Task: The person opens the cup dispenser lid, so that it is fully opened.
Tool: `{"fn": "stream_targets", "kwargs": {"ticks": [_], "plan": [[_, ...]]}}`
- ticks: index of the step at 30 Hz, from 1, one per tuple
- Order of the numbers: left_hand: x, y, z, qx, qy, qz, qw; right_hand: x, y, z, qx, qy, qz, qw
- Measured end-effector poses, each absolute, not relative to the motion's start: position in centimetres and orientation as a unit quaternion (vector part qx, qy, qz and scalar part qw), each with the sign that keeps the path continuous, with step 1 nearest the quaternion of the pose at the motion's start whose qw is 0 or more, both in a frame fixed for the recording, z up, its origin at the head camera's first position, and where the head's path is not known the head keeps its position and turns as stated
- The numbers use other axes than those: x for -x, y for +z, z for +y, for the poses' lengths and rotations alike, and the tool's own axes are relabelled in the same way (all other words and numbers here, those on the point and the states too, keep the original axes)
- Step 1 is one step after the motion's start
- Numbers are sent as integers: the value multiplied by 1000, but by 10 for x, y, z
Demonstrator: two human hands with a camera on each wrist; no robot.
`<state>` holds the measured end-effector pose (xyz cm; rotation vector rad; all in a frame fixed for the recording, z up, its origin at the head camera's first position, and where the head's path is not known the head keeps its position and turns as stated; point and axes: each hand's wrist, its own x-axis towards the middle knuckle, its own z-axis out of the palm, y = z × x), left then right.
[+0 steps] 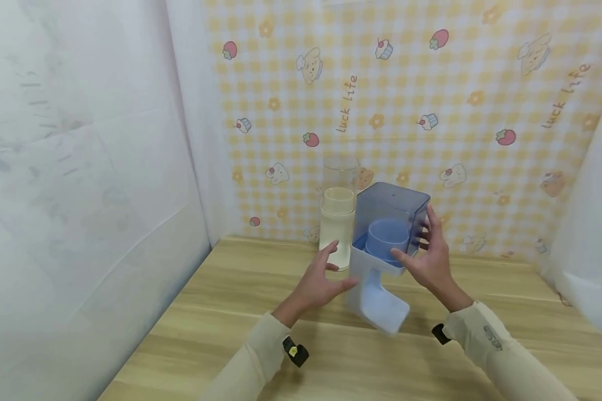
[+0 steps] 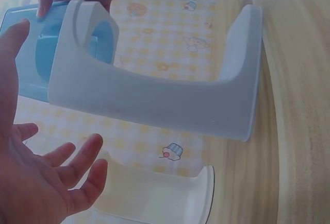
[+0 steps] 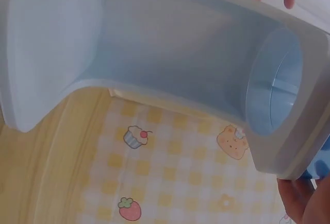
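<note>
Pinching the dispenser [image 1: 376, 253] high on its right side, right grip [image 1: 432, 260], left grip [image 1: 318, 285] spread opposite

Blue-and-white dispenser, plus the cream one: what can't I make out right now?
Head view: part of the lower front of the cream dispenser, hidden by the left hand.
Left wrist view: part of the cover of the blue-and-white dispenser, behind the left hand.
Right wrist view: that dispenser's top, cut off by the right edge.

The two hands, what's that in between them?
The blue-and-white dispenser is between the left hand and the right hand. You can see that in the head view.
</note>
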<state>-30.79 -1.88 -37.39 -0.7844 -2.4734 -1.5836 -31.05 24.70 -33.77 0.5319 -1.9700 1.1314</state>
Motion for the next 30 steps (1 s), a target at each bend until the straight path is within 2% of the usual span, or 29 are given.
{"fn": "stream_targets", "kwargs": {"ticks": [18,30], "plan": [[294,-365,-24,309,-538,-780,74,290,-346,242,-370,522,-693,330],[290,-368,-26,362,-535,-756,100,285,-346,238,-458,543,-628,317]]}}
